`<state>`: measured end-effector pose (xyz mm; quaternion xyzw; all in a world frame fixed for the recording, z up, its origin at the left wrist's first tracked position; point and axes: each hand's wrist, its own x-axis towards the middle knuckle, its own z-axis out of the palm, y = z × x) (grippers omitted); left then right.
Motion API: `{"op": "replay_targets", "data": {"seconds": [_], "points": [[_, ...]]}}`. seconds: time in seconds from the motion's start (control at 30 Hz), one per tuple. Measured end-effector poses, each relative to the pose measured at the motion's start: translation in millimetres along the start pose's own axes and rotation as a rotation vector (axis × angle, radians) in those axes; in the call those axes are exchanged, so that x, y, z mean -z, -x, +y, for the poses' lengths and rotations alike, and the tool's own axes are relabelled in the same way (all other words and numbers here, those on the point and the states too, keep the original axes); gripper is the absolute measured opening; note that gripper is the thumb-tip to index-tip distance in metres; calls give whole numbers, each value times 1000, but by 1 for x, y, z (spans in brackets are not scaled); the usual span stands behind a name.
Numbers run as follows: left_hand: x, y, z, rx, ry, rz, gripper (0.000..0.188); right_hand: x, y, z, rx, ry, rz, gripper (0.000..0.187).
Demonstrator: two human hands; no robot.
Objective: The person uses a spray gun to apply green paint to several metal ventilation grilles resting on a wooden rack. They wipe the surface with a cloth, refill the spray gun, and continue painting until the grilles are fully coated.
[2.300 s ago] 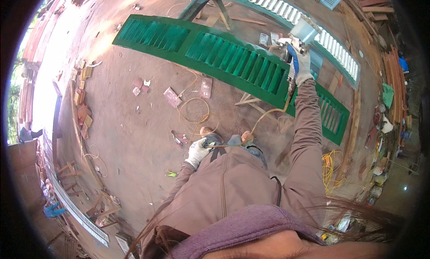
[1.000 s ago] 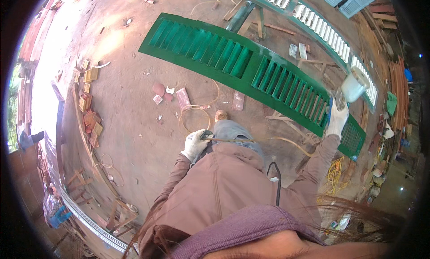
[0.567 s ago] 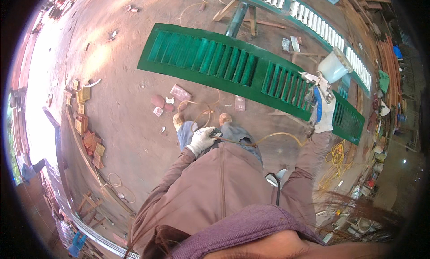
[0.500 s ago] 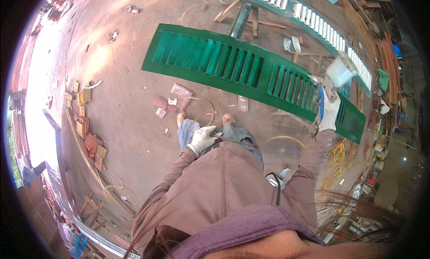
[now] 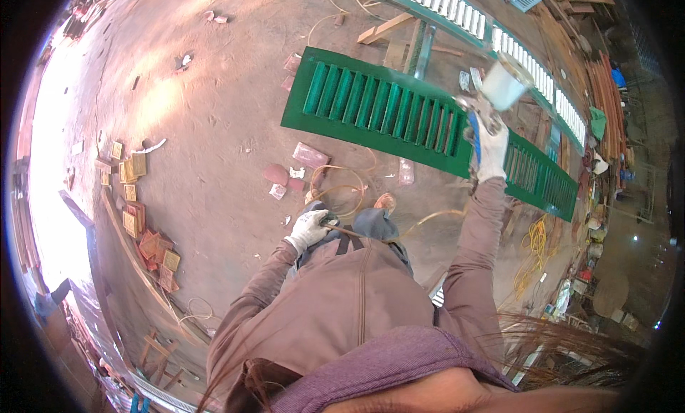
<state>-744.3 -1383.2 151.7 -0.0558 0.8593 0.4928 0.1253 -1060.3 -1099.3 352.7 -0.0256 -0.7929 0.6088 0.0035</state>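
A green louvered shutter (image 5: 378,106) spans the view ahead of me, raised above the floor, its slats wet-looking and bright. My right hand (image 5: 490,145), in a white glove, is wrapped round a spray gun (image 5: 474,131) with a whitish paint cup (image 5: 506,82) on top. The gun is over the shutter's middle part and hides a piece of it. Low in front of my body, my gloved left hand (image 5: 309,228) is closed on a thin tan air hose (image 5: 349,232), which runs across me toward the right arm.
Behind the green shutter stands another shutter with white slats (image 5: 457,13). A wooden trestle (image 5: 389,29) is near it. Stacked wood blocks (image 5: 133,168) lie at left, a coiled yellow cord (image 5: 534,245) at right. Looped hose (image 5: 342,188) lies by my feet.
My right hand has swept left along the shutter with the spray gun, from its right part to its middle. The left hand keeps its hold on the hose. The view has shifted a little.
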Motion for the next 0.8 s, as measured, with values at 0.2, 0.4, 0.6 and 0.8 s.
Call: {"op": "replay_targets", "data": {"seconds": [0.2,0.4,0.6,0.8], "points": [[19,4,-37,4,-60,-14,19,-107,1,-39,7,-272,-249,28],[26,2,-44,-5,-63,-2,19,-120,9,-39,-36,-311,-255,30],[31,-2,-38,-75,-45,16,25,-45,21,-20,74,72,84,32],[41,2,-36,-43,-75,-18,30,-29,13,22,143,369,246,48]]}}
